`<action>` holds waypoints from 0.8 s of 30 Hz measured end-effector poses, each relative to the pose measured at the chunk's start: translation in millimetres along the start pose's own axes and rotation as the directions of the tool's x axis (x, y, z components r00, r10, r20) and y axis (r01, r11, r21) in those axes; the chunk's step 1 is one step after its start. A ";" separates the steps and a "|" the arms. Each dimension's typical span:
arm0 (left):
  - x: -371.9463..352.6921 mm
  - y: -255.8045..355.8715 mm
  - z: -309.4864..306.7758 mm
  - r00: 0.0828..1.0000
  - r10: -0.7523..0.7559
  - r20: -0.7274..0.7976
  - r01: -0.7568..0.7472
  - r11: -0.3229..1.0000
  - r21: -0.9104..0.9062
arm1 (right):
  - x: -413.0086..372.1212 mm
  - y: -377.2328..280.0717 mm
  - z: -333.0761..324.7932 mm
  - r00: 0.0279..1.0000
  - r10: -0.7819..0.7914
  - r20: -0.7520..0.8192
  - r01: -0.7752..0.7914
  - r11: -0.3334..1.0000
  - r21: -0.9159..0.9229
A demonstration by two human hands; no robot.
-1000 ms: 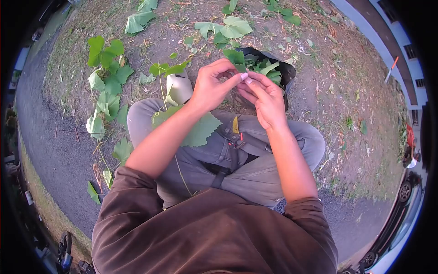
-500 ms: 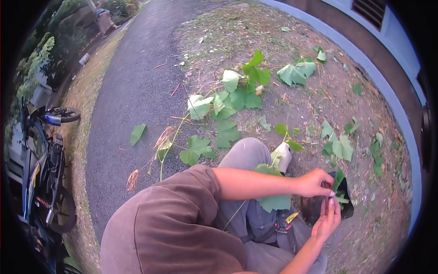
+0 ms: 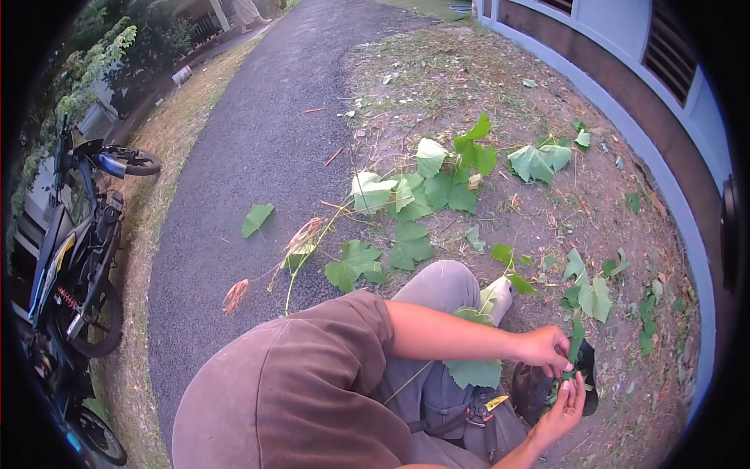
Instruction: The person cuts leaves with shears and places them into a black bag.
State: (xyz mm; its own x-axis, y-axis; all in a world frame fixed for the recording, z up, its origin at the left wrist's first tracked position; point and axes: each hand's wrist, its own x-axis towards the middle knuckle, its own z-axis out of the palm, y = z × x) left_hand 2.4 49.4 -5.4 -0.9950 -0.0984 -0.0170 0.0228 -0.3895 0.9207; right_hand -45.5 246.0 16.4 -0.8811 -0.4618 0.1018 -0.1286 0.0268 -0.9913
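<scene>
My left hand reaches across from the left with its fingertips pinched together. Just below it, my right hand is raised, its thumb and fingertips meeting the left ones. A small piece of green leaf shows between the fingertips of both hands. Behind them a narrow upright leaf rises from around a dark bag-like container, which is partly hidden by my hands. A large lobed vine leaf lies under my left forearm, over my leg.
Cut grapevine-like shoots spread over soil and the asphalt path. A motorcycle stands at left. The blue-edged wall curves along the right. My shoe rests beyond my knee. A person is partly visible far up the path.
The view has shifted, so the surroundings sit lower and further right. My fingertips have changed position, and green leaf now shows between them.
</scene>
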 end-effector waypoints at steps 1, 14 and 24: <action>2.0 -3.4 -0.2 0.999 -0.037 0.017 0.038 0.998 -0.054 | -0.3 -0.9 -1.2 1.000 -0.011 0.014 0.011 1.000 -0.013; -0.3 5.3 -3.4 0.972 -0.216 0.092 0.233 0.940 -0.250 | 2.1 -6.0 -5.9 0.998 -0.029 -0.053 0.030 0.999 0.030; -7.7 19.1 7.5 0.991 0.131 0.041 -0.133 0.989 0.057 | 0.8 6.7 -5.1 0.972 0.224 -0.067 -0.204 0.952 0.228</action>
State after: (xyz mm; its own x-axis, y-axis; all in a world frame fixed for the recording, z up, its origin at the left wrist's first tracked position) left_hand 9.8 49.6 15.2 -0.9866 -0.1107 0.1196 0.1493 -0.3203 0.9355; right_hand -49.3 250.3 10.3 -0.9162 -0.3832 -0.1176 0.1606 -0.0822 -0.9836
